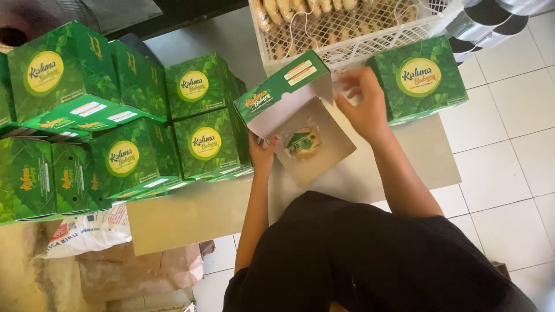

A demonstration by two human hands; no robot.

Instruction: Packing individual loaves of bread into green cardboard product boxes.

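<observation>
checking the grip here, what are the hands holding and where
The left hand holds the open green box at its left edge; the right hand touches its right rim.

Green leaf-patterned boxes (pixel 121 104) carry yellow round labels. The open box (pixel 300 124) is plain grey-white inside. White crate (pixel 347 43), white floor tiles (pixel 503 167).

Left fingers (pixel 267 140) behind open box (pixel 300 124)
</observation>
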